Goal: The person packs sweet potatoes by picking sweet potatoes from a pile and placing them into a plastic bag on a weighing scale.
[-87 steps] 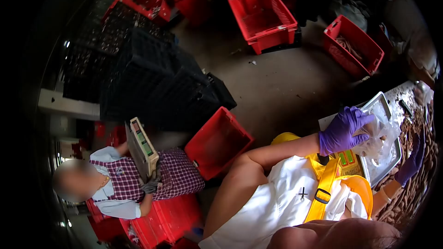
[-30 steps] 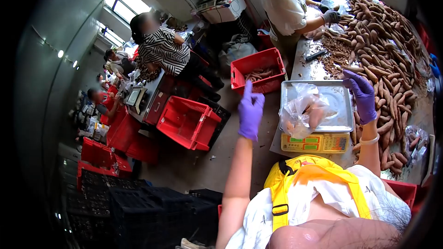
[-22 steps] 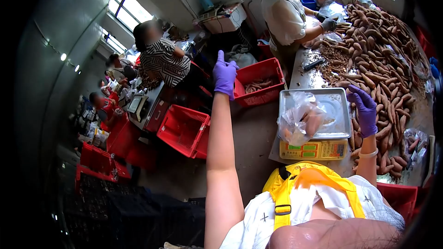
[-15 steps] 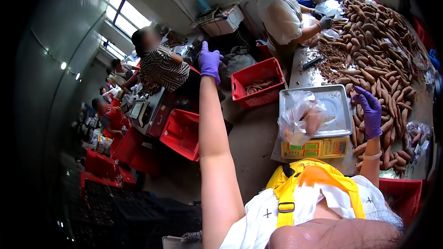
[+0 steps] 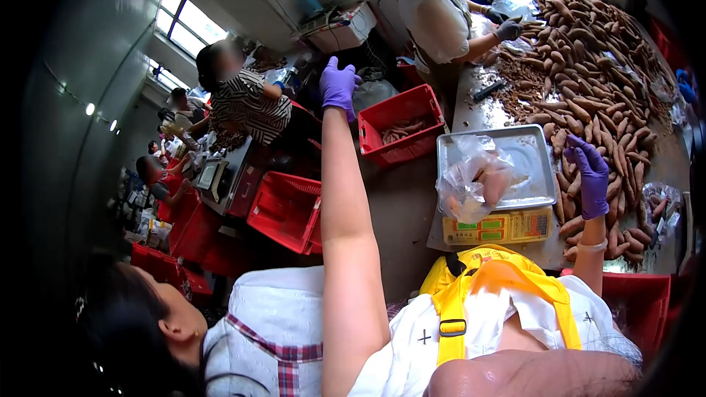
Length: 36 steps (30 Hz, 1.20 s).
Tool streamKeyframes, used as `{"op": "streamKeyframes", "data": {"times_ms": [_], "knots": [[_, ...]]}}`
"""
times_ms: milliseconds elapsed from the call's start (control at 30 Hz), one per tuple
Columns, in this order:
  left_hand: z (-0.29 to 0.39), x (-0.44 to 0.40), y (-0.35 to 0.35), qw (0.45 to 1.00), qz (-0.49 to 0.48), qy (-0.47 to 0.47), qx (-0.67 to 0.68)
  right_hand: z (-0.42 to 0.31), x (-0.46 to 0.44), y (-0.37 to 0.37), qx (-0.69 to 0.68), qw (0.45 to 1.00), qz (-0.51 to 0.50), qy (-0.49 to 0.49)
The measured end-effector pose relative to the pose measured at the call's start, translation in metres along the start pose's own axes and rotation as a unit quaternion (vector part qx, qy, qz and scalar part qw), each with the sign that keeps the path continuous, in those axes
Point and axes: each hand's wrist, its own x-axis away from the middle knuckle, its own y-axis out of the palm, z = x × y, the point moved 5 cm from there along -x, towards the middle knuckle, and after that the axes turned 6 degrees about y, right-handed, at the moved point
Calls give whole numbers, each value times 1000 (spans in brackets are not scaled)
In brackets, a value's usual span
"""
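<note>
My left hand (image 5: 339,87), in a purple glove, is raised at the end of an outstretched arm over the floor side, its fingers partly curled and holding nothing visible. In a matching glove, my right hand (image 5: 587,175) hovers beside the scale with fingers apart and slightly bent, at the edge of the heap of sweet potatoes (image 5: 618,129). Between the hands stands a scale with a metal tray (image 5: 533,151) and a yellow display panel (image 5: 497,226). A clear plastic bag (image 5: 478,180) with sweet potatoes in it lies on the tray's left part.
A red crate (image 5: 401,125) holding some sweet potatoes stands left of the table. Another red crate (image 5: 287,209) is further left. Across the table a person (image 5: 437,26) in grey gloves handles produce. One person (image 5: 243,99) wears stripes; another (image 5: 265,316) is close at lower left.
My left hand has swung from over the scale out to the left and up. My right hand has come off the sweet potatoes. A person has entered at lower left; the camera view has turned.
</note>
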Motion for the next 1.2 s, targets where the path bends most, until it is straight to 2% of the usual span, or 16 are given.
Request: {"op": "streamKeyframes", "data": {"times_ms": [133,233,300,400,433,533,667,1000,1067,1100,1133,1200], "knots": [[-1,22,33,999,-4,39,-19,-11,6,4,25,1000,0,-9],[1,44,59,987,10,129,-91,-11,9,7,22,1000,5,-16],[2,60,70,982,0,161,-95,-19,13,13,15,1000,-4,4],[18,97,78,976,-21,198,-83,-27,17,15,53,998,-20,-25],[26,114,80,981,-32,188,-39,-28,17,15,71,996,-28,-42],[35,147,81,983,-51,163,61,-20,18,15,0,999,-33,-26],[49,173,99,985,-55,160,31,-10,23,22,31,998,-55,-22],[66,214,135,982,-94,140,80,-20,22,51,44,993,-105,-27],[63,220,133,978,-123,137,93,-17,19,63,84,992,-88,-29],[58,223,130,977,-149,130,77,-15,16,70,111,990,-63,-61],[61,229,128,977,-150,131,76,-12,13,79,144,985,-83,-53],[82,255,132,951,-177,255,7,-18,6,105,258,953,-70,-145]]}}
